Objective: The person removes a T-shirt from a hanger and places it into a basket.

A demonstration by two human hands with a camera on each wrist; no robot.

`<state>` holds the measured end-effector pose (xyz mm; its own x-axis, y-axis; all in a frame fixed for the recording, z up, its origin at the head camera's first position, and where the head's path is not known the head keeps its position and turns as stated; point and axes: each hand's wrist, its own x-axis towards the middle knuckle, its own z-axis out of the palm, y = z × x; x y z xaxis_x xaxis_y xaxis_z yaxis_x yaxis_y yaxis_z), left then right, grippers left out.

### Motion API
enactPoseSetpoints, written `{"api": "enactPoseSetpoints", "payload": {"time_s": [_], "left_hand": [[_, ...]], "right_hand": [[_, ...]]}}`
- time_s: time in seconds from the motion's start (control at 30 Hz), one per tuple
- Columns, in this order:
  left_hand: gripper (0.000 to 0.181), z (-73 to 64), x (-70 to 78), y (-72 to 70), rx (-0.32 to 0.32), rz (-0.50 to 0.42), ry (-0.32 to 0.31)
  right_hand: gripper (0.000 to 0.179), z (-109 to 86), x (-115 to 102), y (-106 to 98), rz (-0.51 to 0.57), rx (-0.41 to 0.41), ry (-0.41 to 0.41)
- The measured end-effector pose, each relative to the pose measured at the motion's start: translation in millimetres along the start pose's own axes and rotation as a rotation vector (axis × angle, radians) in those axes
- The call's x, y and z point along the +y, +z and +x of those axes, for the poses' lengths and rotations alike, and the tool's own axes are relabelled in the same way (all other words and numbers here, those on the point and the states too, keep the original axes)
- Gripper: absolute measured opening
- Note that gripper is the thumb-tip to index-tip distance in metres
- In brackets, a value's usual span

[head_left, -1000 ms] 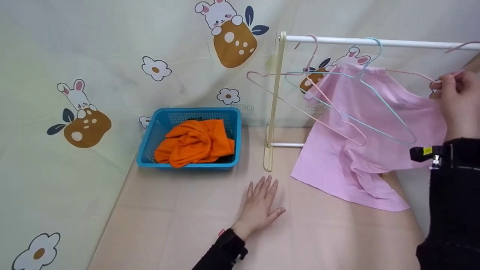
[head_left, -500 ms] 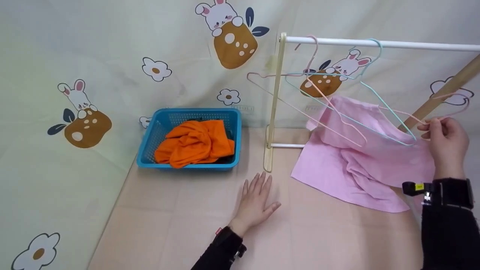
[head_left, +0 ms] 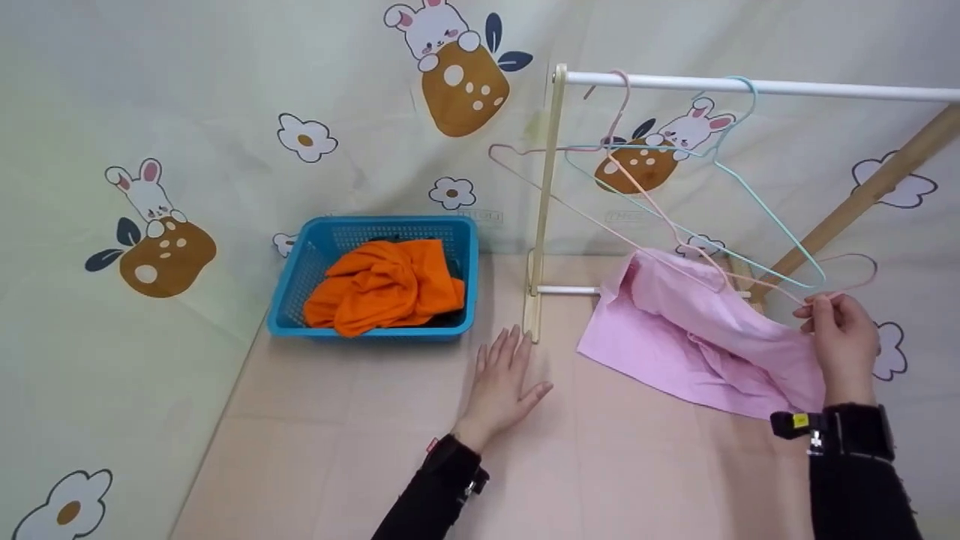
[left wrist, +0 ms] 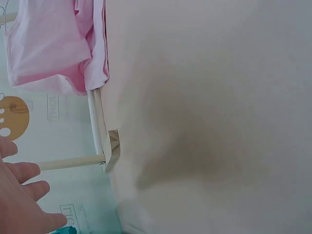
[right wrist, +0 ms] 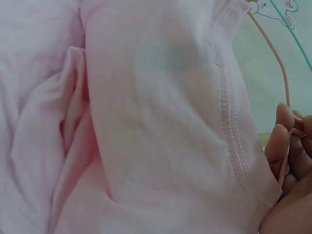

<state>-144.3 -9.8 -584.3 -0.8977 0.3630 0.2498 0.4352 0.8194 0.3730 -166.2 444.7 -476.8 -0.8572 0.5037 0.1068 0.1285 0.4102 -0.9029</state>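
Two hands are well apart: the left hand (head_left: 495, 394), fingers straight and spread, grips nothing and would do best to smooth the pink garment (head_left: 697, 311), while the right hand (head_left: 847, 341), thumb against fingers, pinches a pink wire hanger (right wrist: 286, 85) and should hold it level so that nothing slides off. The pink garment droops from that hanger, its lower part seemingly on the counter (head_left: 322, 480), with the white rail (head_left: 840, 90) behind and above.
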Motion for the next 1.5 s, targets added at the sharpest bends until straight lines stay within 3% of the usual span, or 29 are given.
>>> {"api": "enactPoseSetpoints", "payload": {"time_s": [0.13,0.3,0.53,0.73,1.03,1.27,1.5], "left_hand": [[0.083,8.6,1.1,-1.2,0.001,-0.007,-0.013],[0.083,15.2,3.5,0.3,0.015,-0.018,-0.011],[0.082,16.0,4.5,2.8,0.026,-0.003,0.002],[0.082,14.0,3.1,5.7,0.001,-0.012,0.003],[0.086,14.3,5.7,10.6,0.003,0.049,0.087],[0.072,10.0,7.4,13.6,0.031,0.051,0.154],[0.031,4.5,1.5,14.9,0.144,0.058,0.230]], "right_hand": [[0.022,-12.9,14.2,15.5,-0.031,-0.020,-0.028],[0.027,-30.9,29.0,33.3,-0.087,-0.051,-0.124],[0.021,-48.7,40.0,59.5,-0.108,-0.131,-0.316],[0.012,-62.3,46.6,82.5,-0.096,-0.146,-0.509],[0.019,-87.6,44.1,114.3,0.016,-0.222,-0.753],[0.025,-111.7,15.1,129.1,0.103,-0.256,-0.827],[0.020,-126.4,-8.7,127.0,0.131,-0.278,-0.797]]}}
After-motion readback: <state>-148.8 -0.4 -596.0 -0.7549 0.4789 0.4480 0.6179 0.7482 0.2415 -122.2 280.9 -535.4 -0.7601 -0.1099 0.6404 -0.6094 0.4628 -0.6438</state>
